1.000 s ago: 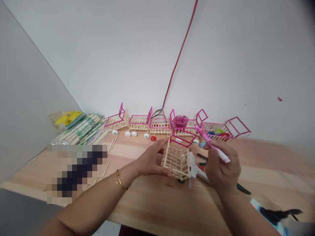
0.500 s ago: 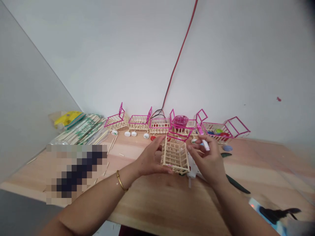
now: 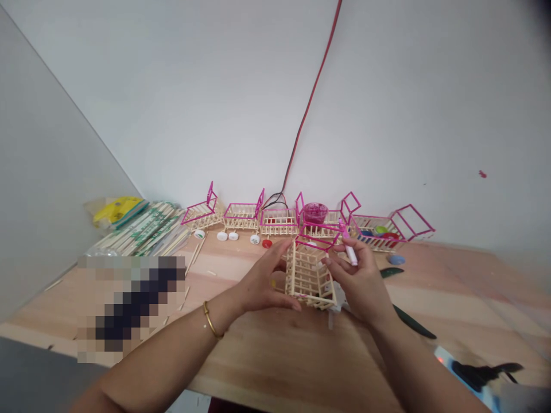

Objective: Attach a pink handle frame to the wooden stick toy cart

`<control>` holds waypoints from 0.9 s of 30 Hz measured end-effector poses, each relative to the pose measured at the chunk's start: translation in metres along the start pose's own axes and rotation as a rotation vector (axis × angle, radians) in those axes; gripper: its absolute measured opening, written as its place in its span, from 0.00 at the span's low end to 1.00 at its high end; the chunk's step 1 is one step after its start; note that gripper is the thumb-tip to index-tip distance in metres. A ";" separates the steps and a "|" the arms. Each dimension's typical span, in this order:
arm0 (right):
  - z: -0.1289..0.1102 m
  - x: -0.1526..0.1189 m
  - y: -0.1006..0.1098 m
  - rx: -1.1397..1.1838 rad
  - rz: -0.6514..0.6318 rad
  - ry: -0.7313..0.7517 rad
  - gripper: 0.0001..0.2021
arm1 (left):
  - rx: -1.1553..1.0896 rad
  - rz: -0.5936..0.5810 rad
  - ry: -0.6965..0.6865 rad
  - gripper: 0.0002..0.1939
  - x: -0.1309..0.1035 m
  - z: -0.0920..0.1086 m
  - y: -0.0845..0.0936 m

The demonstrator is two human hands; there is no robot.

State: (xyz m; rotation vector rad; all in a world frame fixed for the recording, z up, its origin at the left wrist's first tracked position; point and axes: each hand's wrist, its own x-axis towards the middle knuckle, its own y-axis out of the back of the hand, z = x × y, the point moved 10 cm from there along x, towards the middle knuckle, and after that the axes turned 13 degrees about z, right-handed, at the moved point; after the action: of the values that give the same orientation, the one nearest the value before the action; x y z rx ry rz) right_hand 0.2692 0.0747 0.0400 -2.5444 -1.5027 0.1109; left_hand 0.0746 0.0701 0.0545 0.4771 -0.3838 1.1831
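Note:
A small cart of pale sticks with a pink-painted frame at its far end is held above the table in the middle. My left hand grips its left side, thumb at the near edge and fingers at the far corner. In my right hand is a pink and white marker, held slanted. The fingertips of this hand are at the cart's right side. Behind stands a row of similar carts with pink rims, some with bottle-cap wheels.
Bundled sticks and a yellow packet lie at the left. A pink-stained cup is among the carts. Dark green blades and a power strip lie at the right. A red cable hangs on the wall.
The marker and my right hand have moved slightly left, closer to the cart. The held cart has shifted a little right and turned slightly.

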 end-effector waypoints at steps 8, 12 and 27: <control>-0.004 0.010 0.010 0.066 0.042 0.032 0.32 | 0.055 0.487 -0.128 0.38 0.001 0.014 0.057; -0.004 0.010 0.006 0.115 0.012 0.025 0.31 | -0.373 0.580 0.280 0.39 0.005 -0.036 0.060; -0.007 -0.010 -0.014 0.069 -0.140 -0.071 0.30 | -0.722 -0.065 0.615 0.46 -0.012 -0.039 -0.024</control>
State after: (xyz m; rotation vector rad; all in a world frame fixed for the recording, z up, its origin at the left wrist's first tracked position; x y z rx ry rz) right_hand 0.2530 0.0720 0.0495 -2.3968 -1.6676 0.2309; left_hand 0.0949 0.0745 0.0117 -0.4921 -0.2310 0.9854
